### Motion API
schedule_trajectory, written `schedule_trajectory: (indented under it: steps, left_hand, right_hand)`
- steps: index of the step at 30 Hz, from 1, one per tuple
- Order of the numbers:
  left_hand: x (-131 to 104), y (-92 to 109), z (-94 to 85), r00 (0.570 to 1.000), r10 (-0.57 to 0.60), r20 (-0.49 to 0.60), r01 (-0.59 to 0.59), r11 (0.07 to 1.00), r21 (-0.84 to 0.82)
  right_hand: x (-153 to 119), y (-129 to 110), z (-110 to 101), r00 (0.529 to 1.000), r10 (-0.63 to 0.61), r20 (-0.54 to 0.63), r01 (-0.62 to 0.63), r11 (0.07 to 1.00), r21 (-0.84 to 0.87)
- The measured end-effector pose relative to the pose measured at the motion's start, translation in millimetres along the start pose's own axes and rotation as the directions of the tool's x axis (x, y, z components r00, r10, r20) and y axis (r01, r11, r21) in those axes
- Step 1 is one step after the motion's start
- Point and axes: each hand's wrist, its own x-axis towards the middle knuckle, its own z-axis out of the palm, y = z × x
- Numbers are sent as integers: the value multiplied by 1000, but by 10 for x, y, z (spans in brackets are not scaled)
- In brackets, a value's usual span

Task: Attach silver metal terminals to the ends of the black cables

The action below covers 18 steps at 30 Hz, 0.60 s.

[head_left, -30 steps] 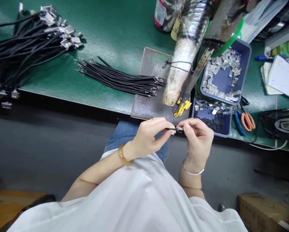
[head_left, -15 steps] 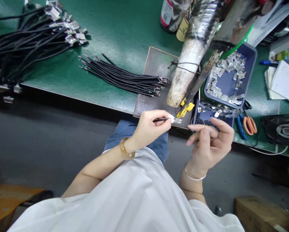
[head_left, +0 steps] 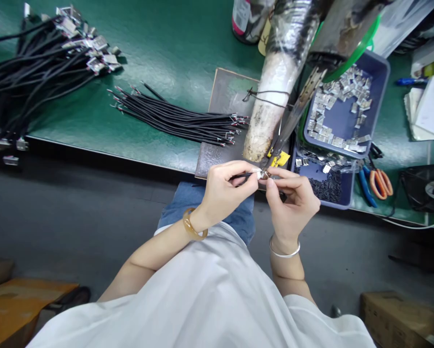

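Note:
Pinched in my left hand [head_left: 228, 191] is a black cable [head_left: 244, 174], its tip at the edge of the dark board. A small metal connector [head_left: 263, 174] sits at the cable's end, partly covered by fingertips. My right hand [head_left: 291, 200] meets it from the other side, thumb and fingers closed on the connector; its fine details are too small to make out. Just beyond the fingertips is a yellow-handled tool [head_left: 282, 158]. A bundle of black cables [head_left: 176, 118] with stripped ends lies partly on the dark board [head_left: 211, 157].
A wrapped white tube [head_left: 271, 92] slants down over the board. At right, a blue bin [head_left: 378, 104] of metal shells overlaps a lower bin [head_left: 342, 205] with small black pieces. Orange-and-blue pliers [head_left: 378, 183] lie beside them. Cables with connectors [head_left: 57, 53] are heaped at left.
My right hand has moved left from beside the lower bin and closed at the connector. My left hand still grips the cable. The view has shifted slightly.

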Motion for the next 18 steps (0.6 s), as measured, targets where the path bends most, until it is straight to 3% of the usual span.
schedule_trajectory:
  steps: [6,13,16,18]
  left_hand:
    - [17,45,-17,1000,29,-10,-29,1000,0]
    - [6,84,-29,985,-153,84,158,986,-61]
    - [-17,115,-63,986,-117,117,113,993,33]
    - [-71,162,-89,981,-14,193,-23,982,187]
  right_hand:
    - [41,-56,-24,999,-44,3,44,998,-42]
    - [-59,-66,-64,996,-66,65,70,996,-59]
    - [-100,-61,-117,998,-23,54,25,999,-27]
    - [-130,-93,-231,999,-26,22,26,999,-20]
